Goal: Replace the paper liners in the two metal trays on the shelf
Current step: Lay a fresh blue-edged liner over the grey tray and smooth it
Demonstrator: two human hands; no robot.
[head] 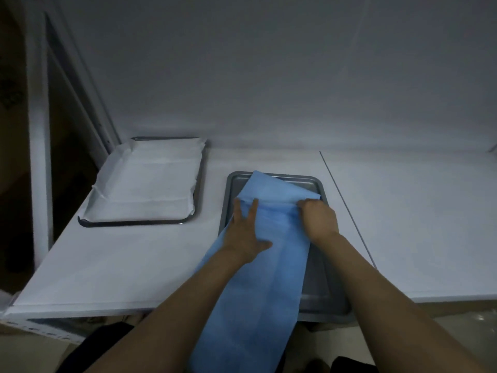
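Two metal trays sit on a white shelf. The left tray (134,223) holds a white paper liner (146,184) that laps over its rim. The right tray (314,184) is bare metal, and a long blue paper sheet (258,292), partly folded, lies across it and hangs over the shelf's front edge. My left hand (246,232) presses flat on the blue sheet with its fingers spread. My right hand (318,218) grips a fold of the same sheet near the tray's right side, fingers curled.
The white shelf (134,265) runs wide, with a thin seam (347,208) to the right of the right tray. A white wall stands behind. A dark opening with a white frame (40,157) lies at the left.
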